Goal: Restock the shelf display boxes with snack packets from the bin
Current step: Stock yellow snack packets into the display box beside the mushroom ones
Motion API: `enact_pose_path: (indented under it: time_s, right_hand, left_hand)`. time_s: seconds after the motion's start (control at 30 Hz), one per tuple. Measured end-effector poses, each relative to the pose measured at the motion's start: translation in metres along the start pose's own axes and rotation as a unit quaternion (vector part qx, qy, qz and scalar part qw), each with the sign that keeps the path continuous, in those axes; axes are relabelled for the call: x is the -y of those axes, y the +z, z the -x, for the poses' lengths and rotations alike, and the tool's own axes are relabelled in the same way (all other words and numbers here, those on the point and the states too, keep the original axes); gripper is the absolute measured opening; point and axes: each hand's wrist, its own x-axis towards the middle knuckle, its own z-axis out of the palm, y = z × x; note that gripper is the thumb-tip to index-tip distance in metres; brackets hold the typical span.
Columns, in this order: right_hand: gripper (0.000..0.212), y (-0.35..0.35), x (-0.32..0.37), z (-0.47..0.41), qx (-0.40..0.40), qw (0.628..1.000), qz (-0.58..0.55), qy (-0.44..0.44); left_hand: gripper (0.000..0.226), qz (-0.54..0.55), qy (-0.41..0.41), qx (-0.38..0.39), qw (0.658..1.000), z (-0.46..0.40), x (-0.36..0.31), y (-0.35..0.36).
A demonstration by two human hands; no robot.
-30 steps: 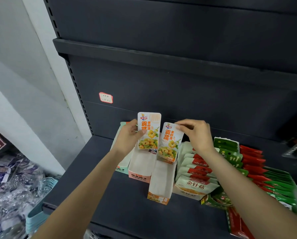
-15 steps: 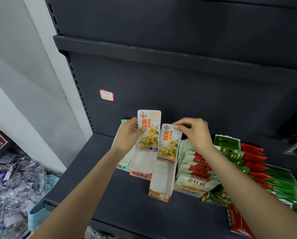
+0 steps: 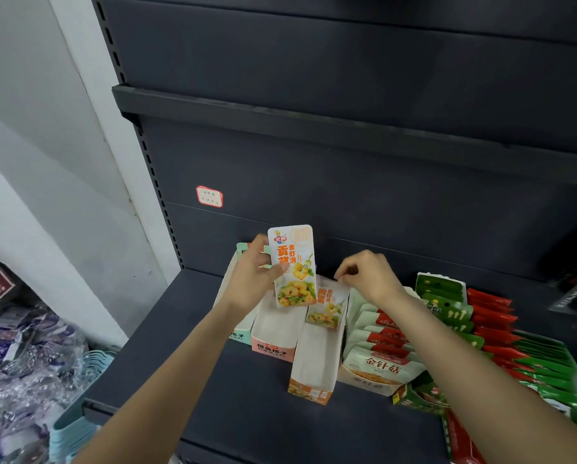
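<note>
A person's left hand (image 3: 252, 279) grips a tall white-and-orange snack packet printed with yellow shrimp pieces (image 3: 293, 266), holding it upright above the shelf, while the right hand (image 3: 369, 275) pinches the top edge of a second, matching snack packet (image 3: 327, 304) that now stands at the back of the narrow orange-fronted cardboard display box (image 3: 315, 370). Half a second ago that second packet was still raised level with the first; it has since dropped into the box, so one packet looks placed and the other appears next in line. The box is otherwise bare along its white floor, leaving ample room in front of the seated packet. Its left wall touches a pink-fronted display box (image 3: 273, 333), also open and unfilled, with a pale green box (image 3: 238, 329) beyond that. On the right it stands against a tray of white-and-red mushroom snack pouches (image 3: 381, 360), then rows of green pouches (image 3: 448, 309) and red pouches (image 3: 491, 316). The dark grey metal shelf (image 3: 186, 380) lies bare toward its front lip. A light blue plastic bin (image 3: 79, 420) sits low at left beside clear-wrapped goods (image 3: 22, 363).
</note>
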Motion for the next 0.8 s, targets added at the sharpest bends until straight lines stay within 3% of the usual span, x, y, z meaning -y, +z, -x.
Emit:
enact_pose_path:
  time_s: [0.4, 0.67, 0.8]
  right_hand:
    - [0.019, -0.023, -0.018, 0.019, -0.006, 1.000, -0.012, 0.026]
    - [0.030, -0.031, -0.023, 0.038, 0.015, 0.998, -0.052, 0.012]
    - [0.036, -0.031, -0.028, 0.039, 0.036, 0.999, 0.015, 0.014]
  left_hand:
    - [0.009, 0.034, 0.020, 0.040, 0.998, -0.014, 0.008, 0.043]
    - [0.013, -0.044, 0.072, 0.079, 0.993, -0.022, 0.012, 0.058]
    - [0.013, -0.146, 0.062, 0.072, 0.985, -0.024, 0.024, 0.059]
